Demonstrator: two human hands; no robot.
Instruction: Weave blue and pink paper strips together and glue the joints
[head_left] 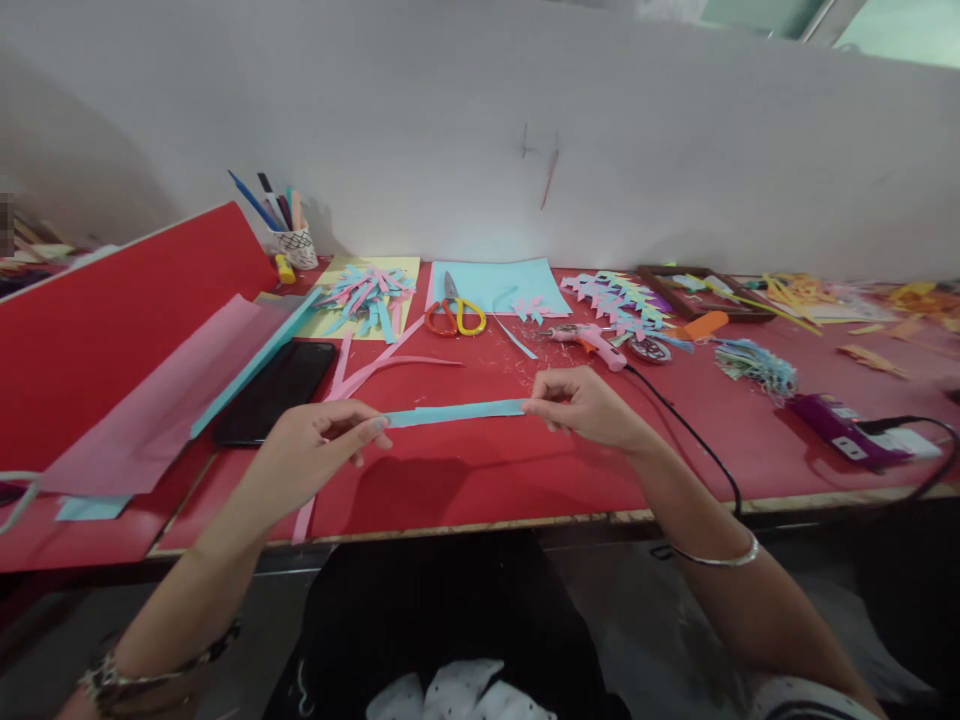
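Observation:
A light blue paper strip (pixel 457 411) is stretched level above the red table, one end in each hand. My left hand (pixel 330 436) pinches its left end between thumb and fingers. At the right end, my right hand (pixel 570 402) grips it the same way. Part of the strip looks doubled, with a step in its edge near the left. Pink paper strips (pixel 375 368) lie behind my left hand. Beyond the blue strip rest scissors (pixel 454 308) with red and yellow handles, and a pink glue gun (pixel 589 340) lies just past my right hand.
A black phone (pixel 281 385) and pink paper sheet (pixel 161 410) lie left, by a red upright board (pixel 135 320). Behind stand a pen cup (pixel 298 248), cut-strip pile (pixel 367 298) and folded paper chains (pixel 622 300). The glue gun's cord (pixel 694 440) runs off the front edge near a purple power strip (pixel 844 430).

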